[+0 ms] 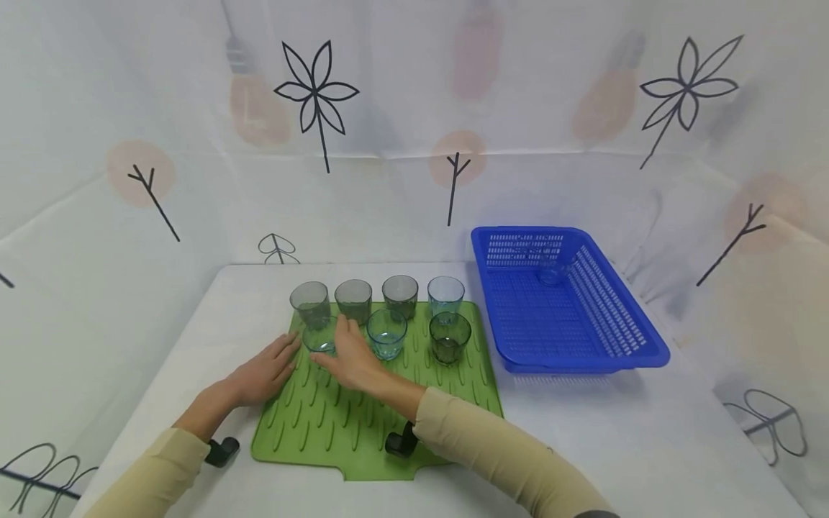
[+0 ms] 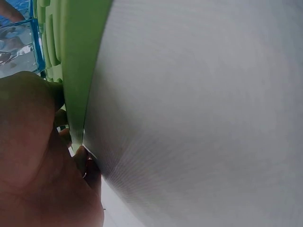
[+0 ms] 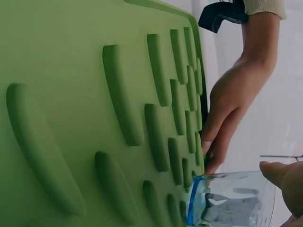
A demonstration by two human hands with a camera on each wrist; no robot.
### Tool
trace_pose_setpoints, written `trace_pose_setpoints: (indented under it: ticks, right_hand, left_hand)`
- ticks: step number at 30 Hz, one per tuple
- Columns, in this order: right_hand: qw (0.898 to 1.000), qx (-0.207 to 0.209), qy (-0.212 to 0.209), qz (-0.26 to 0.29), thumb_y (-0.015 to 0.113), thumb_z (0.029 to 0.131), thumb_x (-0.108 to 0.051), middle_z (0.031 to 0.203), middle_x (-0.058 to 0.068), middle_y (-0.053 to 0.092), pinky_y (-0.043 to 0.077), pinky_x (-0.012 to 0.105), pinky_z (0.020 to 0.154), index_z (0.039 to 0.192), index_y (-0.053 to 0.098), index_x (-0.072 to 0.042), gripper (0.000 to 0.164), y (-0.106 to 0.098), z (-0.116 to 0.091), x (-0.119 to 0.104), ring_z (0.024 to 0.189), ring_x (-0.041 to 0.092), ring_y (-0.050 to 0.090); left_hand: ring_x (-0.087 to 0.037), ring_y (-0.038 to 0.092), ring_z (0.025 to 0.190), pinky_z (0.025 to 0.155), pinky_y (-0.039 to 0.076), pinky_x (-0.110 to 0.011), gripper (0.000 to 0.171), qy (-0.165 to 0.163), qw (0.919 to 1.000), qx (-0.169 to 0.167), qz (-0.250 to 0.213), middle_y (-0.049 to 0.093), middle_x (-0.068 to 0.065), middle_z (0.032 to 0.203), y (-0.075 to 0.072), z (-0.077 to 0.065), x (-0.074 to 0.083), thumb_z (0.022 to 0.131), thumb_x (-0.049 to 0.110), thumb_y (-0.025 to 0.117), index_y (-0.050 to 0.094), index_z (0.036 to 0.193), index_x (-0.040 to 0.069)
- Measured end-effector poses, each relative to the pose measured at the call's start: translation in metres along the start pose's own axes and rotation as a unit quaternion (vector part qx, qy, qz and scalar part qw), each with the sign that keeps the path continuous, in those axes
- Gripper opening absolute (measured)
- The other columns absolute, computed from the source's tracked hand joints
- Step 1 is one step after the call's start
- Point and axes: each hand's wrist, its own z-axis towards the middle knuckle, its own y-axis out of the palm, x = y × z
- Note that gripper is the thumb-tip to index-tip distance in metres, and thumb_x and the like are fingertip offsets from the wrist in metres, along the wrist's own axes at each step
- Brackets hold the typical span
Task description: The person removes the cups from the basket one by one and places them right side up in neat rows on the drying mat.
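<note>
My right hand (image 1: 355, 360) grips a light-blue glass (image 1: 316, 337) at the left of the front row on a green ridged drying mat (image 1: 369, 442). Thumb and fingers lie on opposite sides of this glass, which stands upright with its mouth up. In the right wrist view the thumb (image 3: 279, 177) lies along its wall. My left hand (image 1: 260, 375) rests along the mat's left edge, fingers fairly straight and touching that edge. Seen from the left wrist, part of the same glass (image 2: 21, 45) shows above the hand.
Also in the front row stand a blue glass (image 1: 387, 337) and a dark green glass (image 1: 450, 338). Behind are several grey glasses (image 1: 353, 298) and a pale blue one (image 1: 445, 296). A blue plastic basket (image 1: 499, 324) at right holds clear bluish glassware (image 1: 550, 272) at its back.
</note>
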Motion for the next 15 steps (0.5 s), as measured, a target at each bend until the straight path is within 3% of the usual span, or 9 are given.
trace_pose_setpoints:
  ticks: [4, 10, 15]
  right_hand:
    - [1.000, 0.002, 0.001, -0.005, 0.070, 0.098, -0.038, 0.161, 0.026, 0.029, 0.041, 0.046, 0.117, 0.161, 0.016, 0.004, 0.093, -0.0007, 0.0008, -0.0011, 0.145, 0.036, 0.040]
    - [1.000, 0.003, 0.013, 0.004, 0.073, 0.096, -0.040, 0.165, 0.027, 0.022, 0.037, 0.049, 0.120, 0.162, 0.013, 0.001, 0.098, -0.0018, -0.0021, -0.0017, 0.149, 0.038, 0.033]
    - [1.000, -0.004, 0.000, 0.000, 0.073, 0.096, -0.039, 0.164, 0.028, 0.022, 0.040, 0.050, 0.118, 0.162, 0.012, 0.002, 0.099, -0.0063, -0.0081, -0.0032, 0.148, 0.039, 0.034]
  left_hand:
    - [-0.052, 0.024, 0.149, 0.120, 0.027, -0.063, 0.053, -0.005, 1.0000, -0.003, -0.001, 0.025, -0.031, 0.163, -0.0022, -0.0002, 0.0016, 0.109, 0.015, 0.044, 0.033, 0.154, -0.010]
    - [-0.051, 0.025, 0.149, 0.120, 0.028, -0.063, 0.053, -0.011, 0.9999, -0.008, -0.004, 0.026, -0.031, 0.162, -0.0058, -0.0020, 0.0074, 0.109, 0.015, 0.045, 0.033, 0.154, -0.010]
    - [-0.054, 0.026, 0.146, 0.117, 0.029, -0.066, 0.052, 0.000, 1.0000, 0.002, -0.005, 0.027, -0.033, 0.160, -0.0044, -0.0026, 0.0051, 0.109, 0.016, 0.044, 0.034, 0.153, -0.011]
